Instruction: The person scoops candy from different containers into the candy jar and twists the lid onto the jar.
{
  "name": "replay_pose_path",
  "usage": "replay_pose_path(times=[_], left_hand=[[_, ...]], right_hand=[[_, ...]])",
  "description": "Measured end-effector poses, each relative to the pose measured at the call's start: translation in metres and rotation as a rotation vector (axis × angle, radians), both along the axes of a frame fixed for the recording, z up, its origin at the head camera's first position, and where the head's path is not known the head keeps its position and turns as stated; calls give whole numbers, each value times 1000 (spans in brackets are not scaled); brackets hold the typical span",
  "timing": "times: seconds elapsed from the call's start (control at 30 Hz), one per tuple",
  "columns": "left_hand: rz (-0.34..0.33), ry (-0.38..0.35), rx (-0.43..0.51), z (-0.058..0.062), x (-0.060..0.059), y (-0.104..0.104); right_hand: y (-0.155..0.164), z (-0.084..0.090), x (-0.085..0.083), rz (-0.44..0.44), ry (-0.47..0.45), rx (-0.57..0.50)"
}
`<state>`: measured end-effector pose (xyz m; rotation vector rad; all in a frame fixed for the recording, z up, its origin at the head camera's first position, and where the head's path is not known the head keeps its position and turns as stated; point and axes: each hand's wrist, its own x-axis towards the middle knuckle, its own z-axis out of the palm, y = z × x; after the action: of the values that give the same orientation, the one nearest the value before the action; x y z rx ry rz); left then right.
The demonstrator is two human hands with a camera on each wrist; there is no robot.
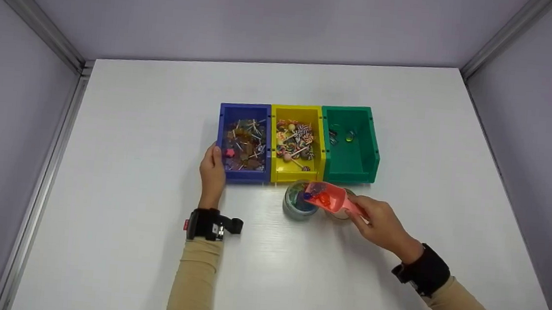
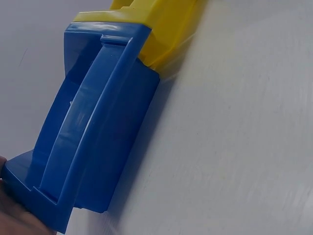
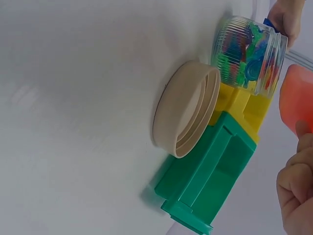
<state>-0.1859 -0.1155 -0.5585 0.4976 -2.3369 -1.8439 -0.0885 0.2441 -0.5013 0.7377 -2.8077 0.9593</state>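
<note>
My right hand grips the handle of a pink scoop. The scoop tilts over the mouth of a glass jar, with red and blue pieces in its bowl. Inside the ribbed jar lie colourful pieces, many of them green and blue. At the left side of a blue bin, my left hand holds the bin's wall near its front corner. Small brown and clear pieces on sticks fill that bin. The right wrist view shows the scoop close above the jar's open end.
A yellow bin of small lollipops stands between the blue bin and a green bin, which holds a few clear pieces. A beige round lid lies beside the jar, partly under the scoop in the head view. Walls bound the white table.
</note>
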Motion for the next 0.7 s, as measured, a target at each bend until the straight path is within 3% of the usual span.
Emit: replay_pose_path(times=[0.33, 0.7], left_hand=[[-10, -7, 13, -1, 0, -1], [-6, 14, 7, -2, 0, 0]], right_hand=[[-3, 12, -6, 71, -70, 143], [-11, 33, -18, 158, -101, 212]])
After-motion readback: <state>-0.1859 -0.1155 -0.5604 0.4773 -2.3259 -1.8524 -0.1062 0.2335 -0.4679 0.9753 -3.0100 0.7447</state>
